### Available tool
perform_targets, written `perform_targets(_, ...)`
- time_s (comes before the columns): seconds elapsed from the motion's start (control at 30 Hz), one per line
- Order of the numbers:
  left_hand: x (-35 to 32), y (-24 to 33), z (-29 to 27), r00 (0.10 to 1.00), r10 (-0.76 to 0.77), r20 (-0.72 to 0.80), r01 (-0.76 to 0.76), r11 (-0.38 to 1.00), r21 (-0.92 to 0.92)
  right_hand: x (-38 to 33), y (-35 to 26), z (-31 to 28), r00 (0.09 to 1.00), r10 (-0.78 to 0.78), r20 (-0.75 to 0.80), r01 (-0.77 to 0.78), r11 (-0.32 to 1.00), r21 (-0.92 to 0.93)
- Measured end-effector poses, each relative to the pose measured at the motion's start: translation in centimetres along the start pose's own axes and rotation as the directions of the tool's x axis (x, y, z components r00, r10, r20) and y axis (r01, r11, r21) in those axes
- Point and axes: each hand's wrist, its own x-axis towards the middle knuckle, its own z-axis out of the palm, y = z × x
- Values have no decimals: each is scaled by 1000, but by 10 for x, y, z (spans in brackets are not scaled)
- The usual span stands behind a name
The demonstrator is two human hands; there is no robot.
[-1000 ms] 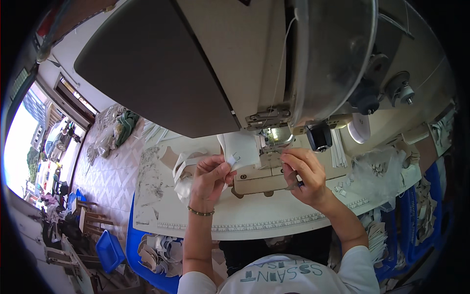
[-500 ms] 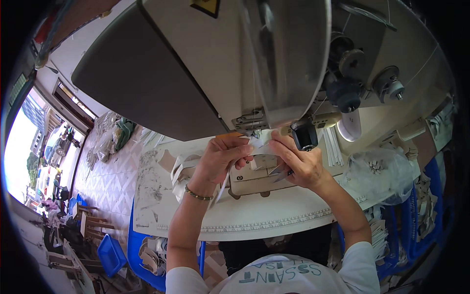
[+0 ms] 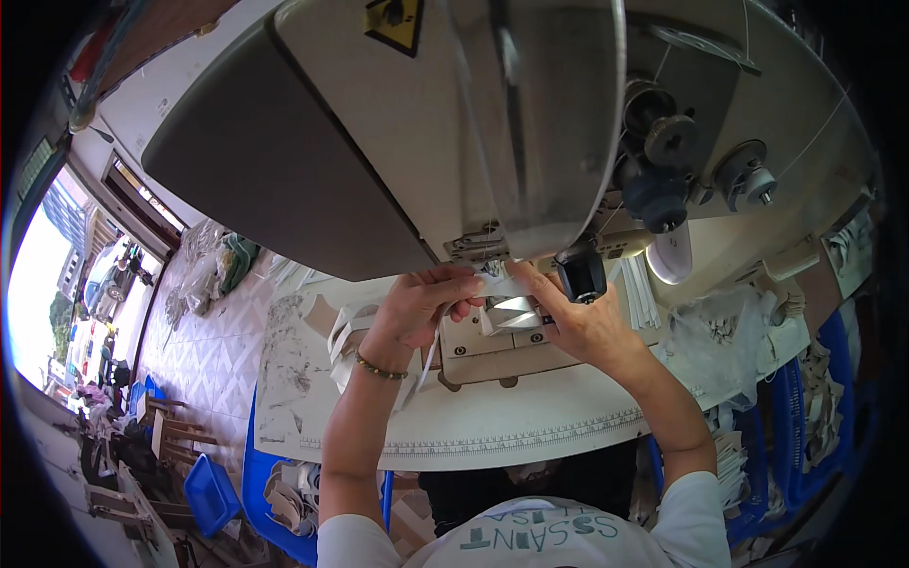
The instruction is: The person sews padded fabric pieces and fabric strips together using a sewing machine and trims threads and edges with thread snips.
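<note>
Under the head of a large sewing machine (image 3: 426,123), both hands meet close to the needle area. My left hand (image 3: 409,308), with a beaded bracelet at its wrist, is closed, pinching a narrow white strip (image 3: 491,283) whose loose tail hangs below the palm. From the right, my right hand (image 3: 592,322) is closed round a pair of thread snips (image 3: 511,316). Its shiny blades point left, spread apart just below the strip. The right fingertips touch the strip's far end beside the needle. The snips' handle is mostly hidden in the palm.
Curved pale pieces (image 3: 347,333) lie left of my left hand on the white table (image 3: 530,417), which has a ruler along its front edge. White strips (image 3: 640,293) and a clear plastic bag (image 3: 724,327) lie to the right. Blue baskets (image 3: 795,445) stand beside the table.
The snips' blades have swung up and left, and now show wide apart below the strip. My right fingers have shifted slightly left; the view has tilted a little.
</note>
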Motion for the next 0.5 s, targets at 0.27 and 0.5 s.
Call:
perform_targets(0.27, -2, -6, 5, 997, 74, 6, -74, 994, -77, 1, 14, 2, 998, -47, 48, 48, 999, -21)
perform_targets(0.5, 1, -5, 1, 994, 87, 60, -85, 996, -33, -1, 19, 1, 995, -68, 72, 68, 998, -8)
